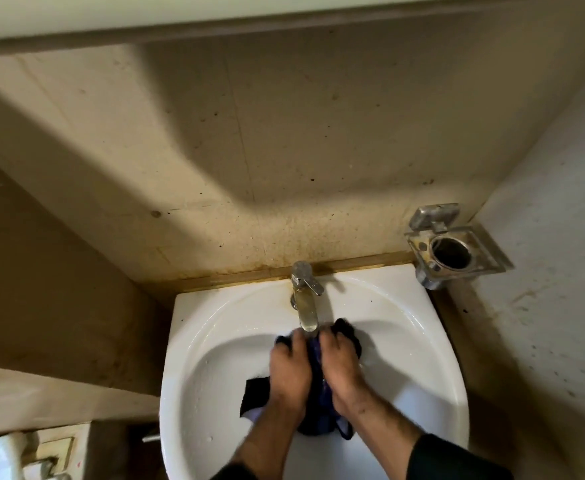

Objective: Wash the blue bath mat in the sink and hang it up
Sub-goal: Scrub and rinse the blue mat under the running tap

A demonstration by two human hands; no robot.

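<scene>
The blue bath mat (316, 362) lies bunched and wet in the white sink (214, 348), dark at its edges. My left hand (289, 367) grips the mat's left side and my right hand (341, 365) grips its right side, both close together just below the spout of the metal tap (305, 299). A dark flap of the mat sticks out to the left of my left wrist. The part of the mat under my hands is hidden.
A metal tumbler holder (453, 251) is fixed to the wall at the sink's back right corner. Stained beige walls close in behind and on both sides. A white fixture (3, 452) shows at the bottom left.
</scene>
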